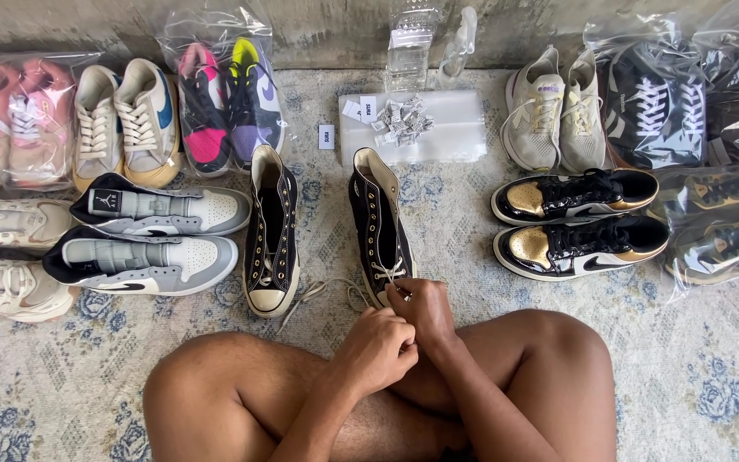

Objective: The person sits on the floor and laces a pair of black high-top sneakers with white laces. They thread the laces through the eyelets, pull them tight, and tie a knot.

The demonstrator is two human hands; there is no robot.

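A black high-top shoe with cream laces stands on the carpet just beyond my crossed legs, toe toward me. My right hand is at its toe end, fingers pinched on the cream lace. My left hand is closed just below and to the left of it, touching it, and also grips the lace. A loose lace end trails left across the carpet. The matching black high-top stands to the left, apart from both hands.
Pairs of shoes line the patterned carpet: grey-and-white sneakers on the left, black-and-gold ones on the right, bagged pairs along the wall. A pile of clear bags with small packets lies beyond the shoe.
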